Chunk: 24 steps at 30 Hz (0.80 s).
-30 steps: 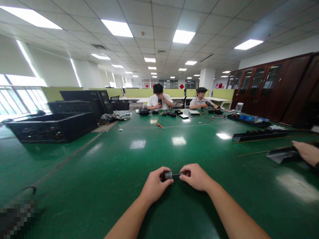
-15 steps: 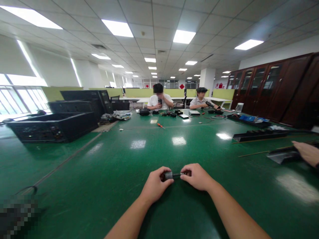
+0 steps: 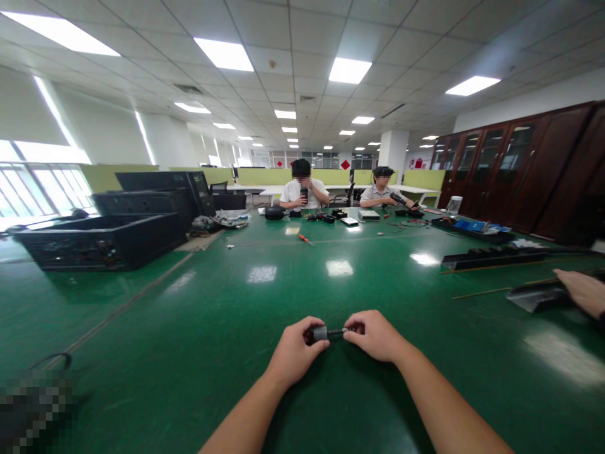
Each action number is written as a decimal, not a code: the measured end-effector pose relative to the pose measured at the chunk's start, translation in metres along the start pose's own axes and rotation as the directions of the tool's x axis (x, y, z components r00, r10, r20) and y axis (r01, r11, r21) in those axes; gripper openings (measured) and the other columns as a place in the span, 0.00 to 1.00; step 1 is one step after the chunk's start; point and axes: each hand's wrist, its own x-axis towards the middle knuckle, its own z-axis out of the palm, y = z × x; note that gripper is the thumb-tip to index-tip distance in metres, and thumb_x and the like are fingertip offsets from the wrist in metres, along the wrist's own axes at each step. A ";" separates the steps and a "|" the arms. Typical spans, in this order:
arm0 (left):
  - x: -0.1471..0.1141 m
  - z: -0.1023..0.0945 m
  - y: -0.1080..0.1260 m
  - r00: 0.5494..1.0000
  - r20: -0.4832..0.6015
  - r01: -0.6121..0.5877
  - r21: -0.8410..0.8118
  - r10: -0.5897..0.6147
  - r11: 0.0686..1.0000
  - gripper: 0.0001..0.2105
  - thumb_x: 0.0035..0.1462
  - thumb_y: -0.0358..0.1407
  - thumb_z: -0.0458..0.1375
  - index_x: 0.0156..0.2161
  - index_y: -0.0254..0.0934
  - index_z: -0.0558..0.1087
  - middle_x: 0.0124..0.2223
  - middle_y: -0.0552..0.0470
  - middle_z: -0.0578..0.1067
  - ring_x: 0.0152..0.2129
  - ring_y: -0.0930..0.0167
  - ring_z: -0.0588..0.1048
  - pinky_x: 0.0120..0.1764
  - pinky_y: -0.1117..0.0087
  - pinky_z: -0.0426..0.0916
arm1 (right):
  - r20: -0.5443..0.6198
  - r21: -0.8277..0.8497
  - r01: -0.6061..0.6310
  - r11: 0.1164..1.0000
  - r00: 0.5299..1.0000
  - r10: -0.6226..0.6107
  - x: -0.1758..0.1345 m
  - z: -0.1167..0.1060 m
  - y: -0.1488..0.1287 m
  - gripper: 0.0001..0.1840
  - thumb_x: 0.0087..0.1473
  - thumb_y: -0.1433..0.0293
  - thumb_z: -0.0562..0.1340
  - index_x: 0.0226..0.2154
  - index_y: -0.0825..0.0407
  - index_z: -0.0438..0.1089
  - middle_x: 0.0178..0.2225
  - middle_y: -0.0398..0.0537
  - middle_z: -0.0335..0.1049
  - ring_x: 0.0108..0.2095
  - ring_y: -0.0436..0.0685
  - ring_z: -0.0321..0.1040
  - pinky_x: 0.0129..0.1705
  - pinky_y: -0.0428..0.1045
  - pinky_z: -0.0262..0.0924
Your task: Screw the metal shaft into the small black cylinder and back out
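Observation:
My left hand [image 3: 297, 350] is closed round a small grey cylinder [image 3: 320, 333] with a dark end, possibly a small motor. A thin dark lead or rod [image 3: 335, 332] runs from its right side to my right hand [image 3: 376, 338]. There, thumb and forefinger pinch its far end, where a light bit shows at the fingertips. Both hands are low over the near middle of the green table [image 3: 227, 372]. My fingers hide part of the cylinder and the tip of the lead.
Black computer cases [image 3: 108, 243] stand at the left. An orange screwdriver [image 3: 305, 239] lies farther out. Black metal channels [image 3: 486, 255] and another person's hand [image 3: 581, 290] are at the right. Two people [image 3: 302, 189] sit at the far side behind small parts. A pixelated object [image 3: 33, 403] is at lower left.
My right hand has shifted very slightly to the right, still pinching the end of the lead. My left hand stays in place round the grey cylinder.

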 end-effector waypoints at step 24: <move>0.000 0.000 0.003 1.000 -0.004 0.019 0.010 -0.019 1.000 0.12 0.48 0.35 0.62 0.40 0.40 0.75 0.36 0.54 0.77 0.32 0.68 0.74 0.37 0.69 0.67 | -0.001 -0.008 -0.025 1.000 1.000 0.025 -0.001 -0.004 0.001 0.09 0.51 0.65 0.63 0.34 0.51 0.77 0.26 0.44 0.74 0.27 0.52 0.67 0.29 0.45 0.56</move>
